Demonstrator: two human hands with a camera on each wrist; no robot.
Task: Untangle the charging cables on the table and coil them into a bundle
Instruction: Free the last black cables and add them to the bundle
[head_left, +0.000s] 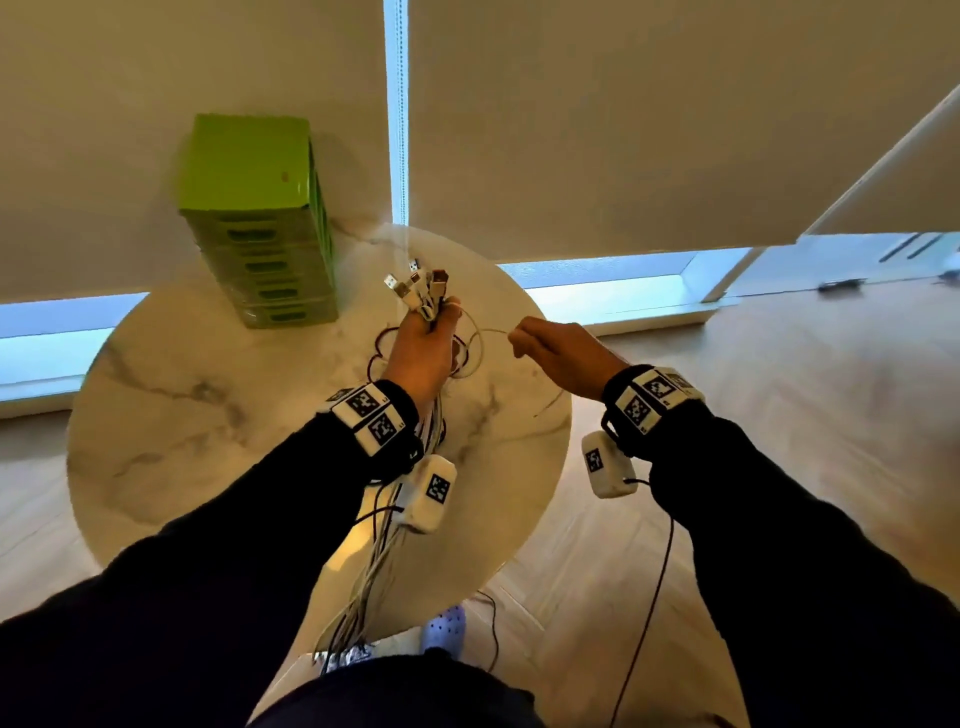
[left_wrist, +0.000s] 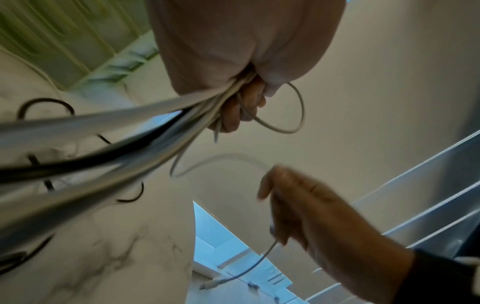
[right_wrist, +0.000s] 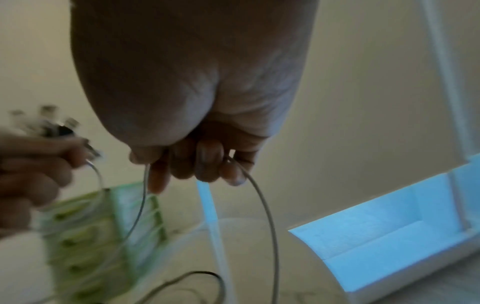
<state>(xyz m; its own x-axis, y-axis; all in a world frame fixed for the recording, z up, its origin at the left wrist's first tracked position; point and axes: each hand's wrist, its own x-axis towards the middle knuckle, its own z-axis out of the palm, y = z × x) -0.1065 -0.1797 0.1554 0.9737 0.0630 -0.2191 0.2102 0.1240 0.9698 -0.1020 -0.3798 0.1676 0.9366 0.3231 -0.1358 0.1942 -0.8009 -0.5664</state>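
The left hand (head_left: 422, 347) has its fingers curled tight around a bunch of white and black charging cables (head_left: 374, 561), held above the round white marble table (head_left: 171, 415). About five metal USB plugs (head_left: 415, 283) stick up out of the fist; the exact count is hard to tell, because they overlap. The cable tails run down under the wrist and over the near table edge.

The right hand (head_left: 563, 353) closes its fingers on one thin white cable (head_left: 491, 332), which comes across from the left fist. The right wrist view shows this cable entering the fist on one side and leaving on the other, hanging down in a curve. The left wrist view adds its free end with a small white connector (left_wrist: 207, 284) below the hand.

Some black and white loops (head_left: 379, 348) lie on the table under the left hand.

A tall green plastic drawer tower (head_left: 260, 223) stands at the far left of the table. No writing can be read on it. Both wrists carry bands with black-and-white square code markers (head_left: 371, 413).
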